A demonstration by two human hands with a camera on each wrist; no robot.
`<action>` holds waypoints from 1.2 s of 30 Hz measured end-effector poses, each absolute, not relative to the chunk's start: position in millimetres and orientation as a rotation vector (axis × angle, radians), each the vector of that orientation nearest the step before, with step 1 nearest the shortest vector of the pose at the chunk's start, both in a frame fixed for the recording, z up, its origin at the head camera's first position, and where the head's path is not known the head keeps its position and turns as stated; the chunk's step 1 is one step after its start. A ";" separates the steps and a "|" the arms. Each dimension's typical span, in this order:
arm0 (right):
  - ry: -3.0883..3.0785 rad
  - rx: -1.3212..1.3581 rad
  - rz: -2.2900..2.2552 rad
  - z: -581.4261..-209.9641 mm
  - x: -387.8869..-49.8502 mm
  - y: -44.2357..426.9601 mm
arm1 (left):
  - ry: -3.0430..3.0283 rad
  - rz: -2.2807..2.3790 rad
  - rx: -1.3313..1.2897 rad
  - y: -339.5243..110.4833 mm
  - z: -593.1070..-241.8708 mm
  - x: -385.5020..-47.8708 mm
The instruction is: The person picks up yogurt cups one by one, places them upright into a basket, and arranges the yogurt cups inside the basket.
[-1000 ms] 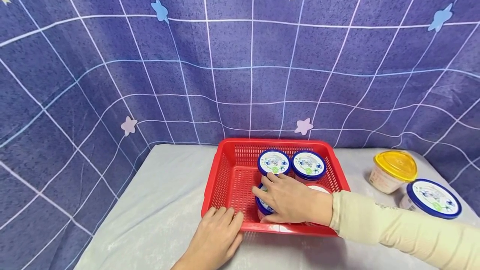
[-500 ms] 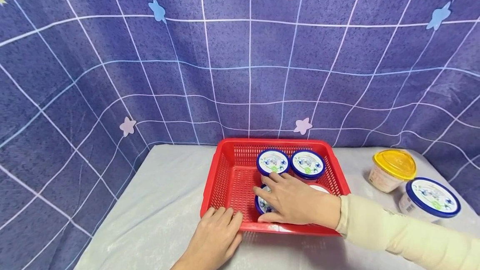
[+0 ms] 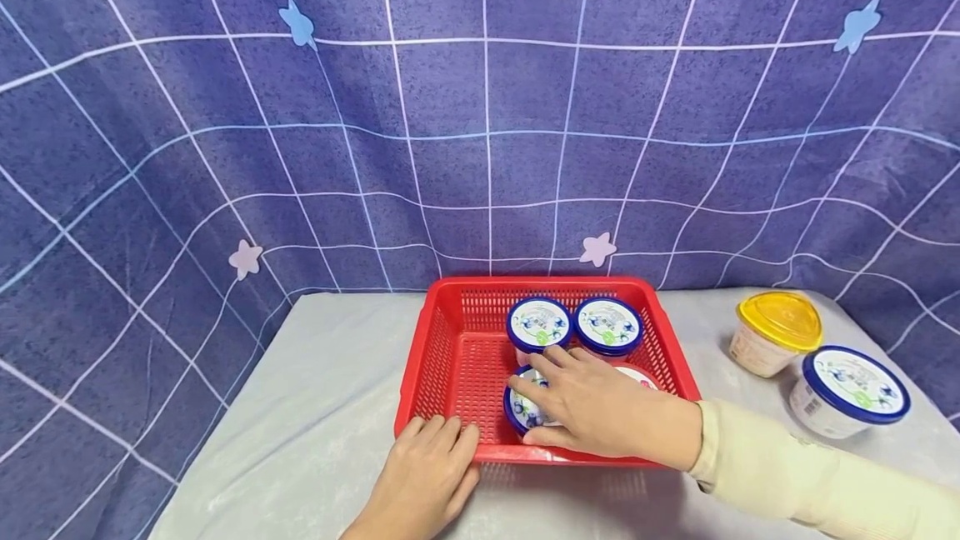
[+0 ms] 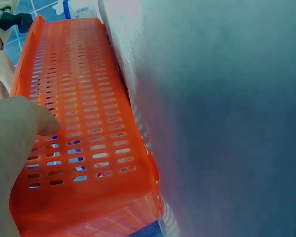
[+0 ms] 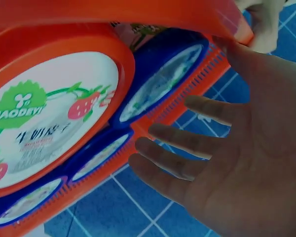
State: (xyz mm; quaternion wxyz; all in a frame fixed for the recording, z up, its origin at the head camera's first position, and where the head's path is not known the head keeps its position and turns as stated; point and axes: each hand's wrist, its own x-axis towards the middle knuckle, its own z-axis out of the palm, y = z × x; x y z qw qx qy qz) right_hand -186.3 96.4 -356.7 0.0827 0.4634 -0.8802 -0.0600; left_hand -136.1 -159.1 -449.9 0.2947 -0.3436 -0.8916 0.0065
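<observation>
A red plastic basket [image 3: 415, 357] with slotted walls stands on the table. At its near left corner my left hand [image 3: 423, 473] grips the rim, fingers over the edge, thumb against the outer wall in the left wrist view. My right hand [image 3: 603, 411] is over the basket's near side, partly covering a blue-lidded tub [image 3: 522, 408] and a red-lidded tub [image 5: 96, 69] with strawberry print. Its fingers are spread and fairly straight in the right wrist view, not wrapped round a tub. Behind it, two blue-lidded tubs [image 3: 538, 323] stand side by side.
Right of the basket, a yellow-lidded tub [image 3: 780, 321] and a larger blue-lidded tub [image 3: 855, 382] stand on the grey tablecloth [image 3: 322, 407]. A purple-blue grid-patterned curtain [image 3: 450, 173] hangs behind and at the sides.
The head view has shifted slightly. My right hand has moved a little to the right over the tubs, its sleeve lower. The left hand stays at the rim.
</observation>
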 end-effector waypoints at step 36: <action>-2.707 0.754 0.240 -351.6 -174.1 217.5 | -2.413 -0.015 -0.884 -157.6 -449.7 -135.6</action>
